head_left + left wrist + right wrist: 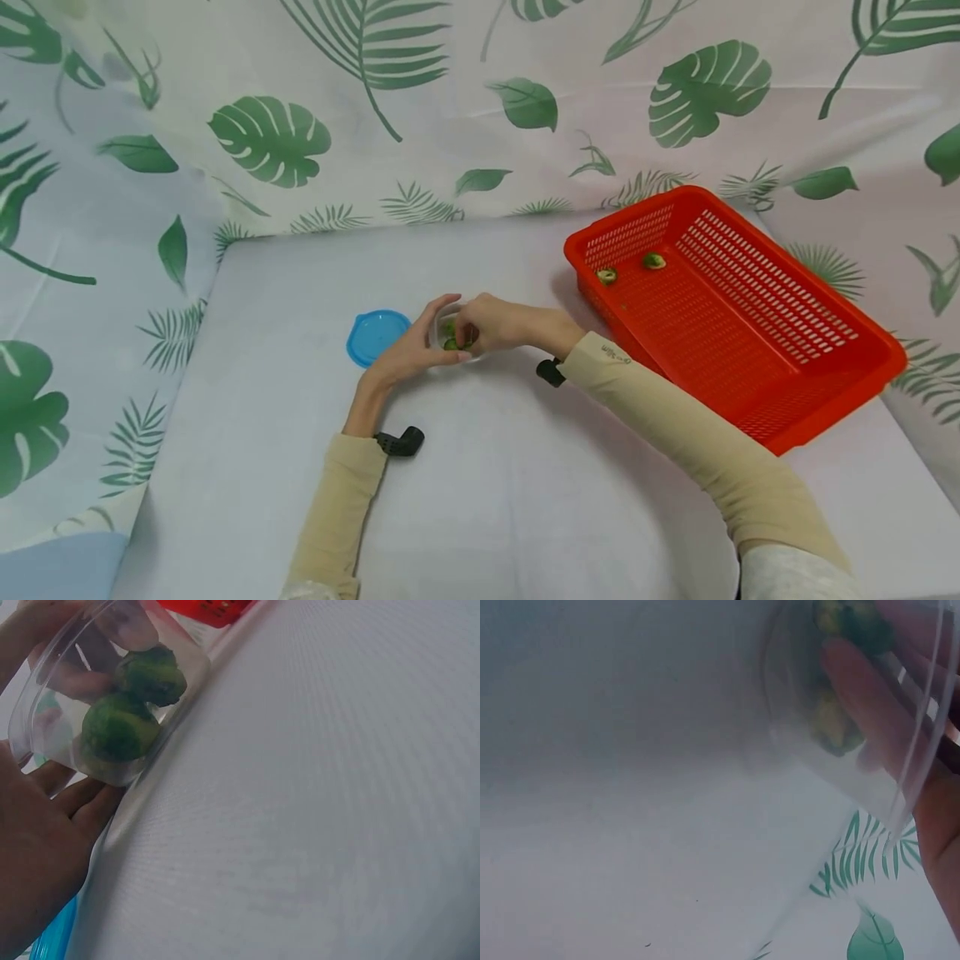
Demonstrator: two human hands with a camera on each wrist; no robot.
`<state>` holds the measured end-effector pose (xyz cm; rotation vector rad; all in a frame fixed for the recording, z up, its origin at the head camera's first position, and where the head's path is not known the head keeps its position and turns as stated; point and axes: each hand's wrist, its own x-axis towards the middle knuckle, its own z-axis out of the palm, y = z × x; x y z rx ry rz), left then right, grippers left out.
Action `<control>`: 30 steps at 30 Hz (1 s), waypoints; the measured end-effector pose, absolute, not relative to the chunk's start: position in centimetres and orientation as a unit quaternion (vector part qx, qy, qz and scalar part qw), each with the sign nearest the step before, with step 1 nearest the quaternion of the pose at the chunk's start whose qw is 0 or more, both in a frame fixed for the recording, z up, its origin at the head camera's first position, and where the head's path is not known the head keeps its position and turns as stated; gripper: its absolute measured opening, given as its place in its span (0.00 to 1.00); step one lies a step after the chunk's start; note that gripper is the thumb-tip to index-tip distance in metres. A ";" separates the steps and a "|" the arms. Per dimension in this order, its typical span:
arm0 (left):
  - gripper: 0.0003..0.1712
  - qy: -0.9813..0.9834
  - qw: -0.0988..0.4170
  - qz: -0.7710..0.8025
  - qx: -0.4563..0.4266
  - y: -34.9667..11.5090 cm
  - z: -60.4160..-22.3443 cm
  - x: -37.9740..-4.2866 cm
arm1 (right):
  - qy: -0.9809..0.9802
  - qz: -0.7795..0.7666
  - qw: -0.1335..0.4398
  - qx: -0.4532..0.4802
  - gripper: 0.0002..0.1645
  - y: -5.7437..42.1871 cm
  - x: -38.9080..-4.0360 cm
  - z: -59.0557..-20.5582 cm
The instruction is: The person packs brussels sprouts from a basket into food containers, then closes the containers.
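My left hand (405, 357) holds a clear plastic container (176, 724) around its side, thumb near me and fingers at the far side. Inside lie green Brussels sprouts; the left wrist view shows one sprout (120, 729) beside another sprout (154, 675) through the clear wall. My right hand (491, 322) reaches into the container from the right with bent fingers. Its fingers (870, 705) pinch a sprout (866, 626) in the right wrist view, while a second sprout (835, 727) sits just below. The grip is partly hidden by the hand and blurred plastic.
A blue lid (377, 335) lies on the white-covered table (480, 500), left of the container. To the right stands a large red basket (720, 333) with two cut sprouts (654, 261) near its far left end. A leaf-patterned cloth (450, 117) hangs behind.
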<state>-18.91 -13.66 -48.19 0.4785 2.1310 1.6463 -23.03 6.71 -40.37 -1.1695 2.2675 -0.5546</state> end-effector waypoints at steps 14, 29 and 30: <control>0.54 0.767 0.202 0.581 0.182 -13.5 -47.4 -19.8 | 0.846 -0.207 0.254 -0.421 0.08 7.4 -23.5 -39.7; 0.54 0.774 0.204 0.576 0.163 -13.6 -48.3 -18.7 | 0.836 -0.209 0.248 -0.443 0.06 7.4 -22.4 -40.4; 0.55 0.775 0.202 0.576 0.164 -13.5 -48.4 -18.7 | 0.835 -0.207 0.250 -0.445 0.07 7.4 -22.4 -40.4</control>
